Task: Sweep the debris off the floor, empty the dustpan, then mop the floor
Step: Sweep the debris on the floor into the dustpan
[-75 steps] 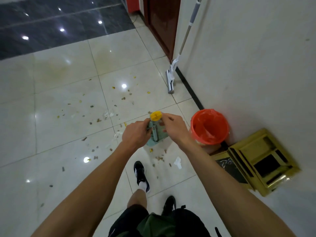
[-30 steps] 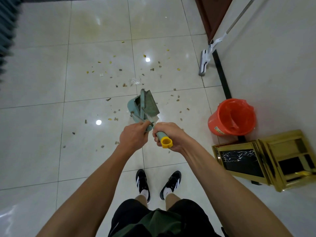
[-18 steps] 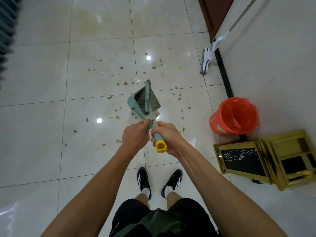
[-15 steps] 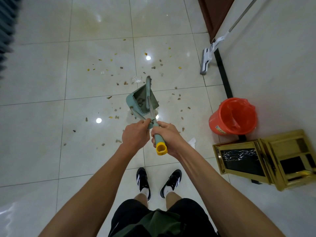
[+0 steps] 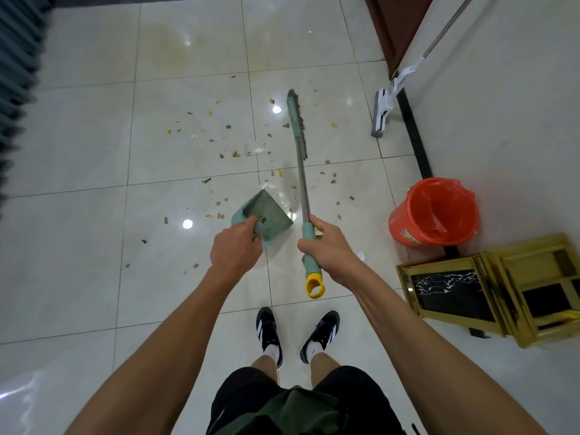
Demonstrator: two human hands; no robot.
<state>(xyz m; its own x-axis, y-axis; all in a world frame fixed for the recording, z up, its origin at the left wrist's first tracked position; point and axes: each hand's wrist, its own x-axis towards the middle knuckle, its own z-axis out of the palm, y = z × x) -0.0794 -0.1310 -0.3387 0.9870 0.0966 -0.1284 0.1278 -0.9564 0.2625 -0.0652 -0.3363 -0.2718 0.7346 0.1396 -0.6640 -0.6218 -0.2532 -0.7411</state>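
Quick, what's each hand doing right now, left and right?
Left hand: grips the dustpan by its handle.
Right hand: grips the broom handle near its yellow end.

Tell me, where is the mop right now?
In the head view the mop stands at upper right, leaning on the wall beside the dark door, beyond the orange bucket, in neither hand.

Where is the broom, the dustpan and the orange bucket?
broom (image 5: 303, 183): head view, on its metal shaft.
dustpan (image 5: 270, 211): head view, on its flat pan.
orange bucket (image 5: 405, 227): head view, on its outer wall.
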